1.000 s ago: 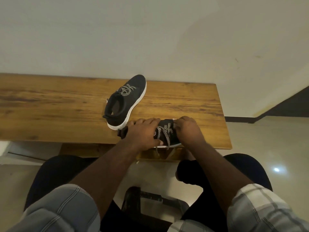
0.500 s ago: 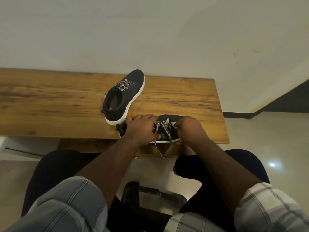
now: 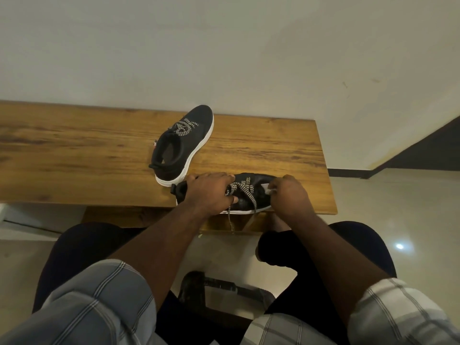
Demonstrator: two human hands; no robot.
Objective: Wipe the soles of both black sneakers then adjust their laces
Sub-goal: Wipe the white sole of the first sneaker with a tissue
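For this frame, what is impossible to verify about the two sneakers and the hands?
Head view only:
- Soles of the far sneaker and the near sneaker: face down on the table, so their cleanliness is unknown.
- Near sneaker's collar: covered by the left hand.
- Small pale thing pinched by the right hand: too small to identify.
- Near sneaker's toe: hidden behind the right hand.

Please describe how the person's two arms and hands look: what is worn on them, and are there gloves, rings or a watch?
Both forearms are bare. Each upper arm has a short checked sleeve: the left sleeve looks grey-blue with pale lines, the right sleeve paler grey. The left hand and right hand show no gloves, rings or watch.
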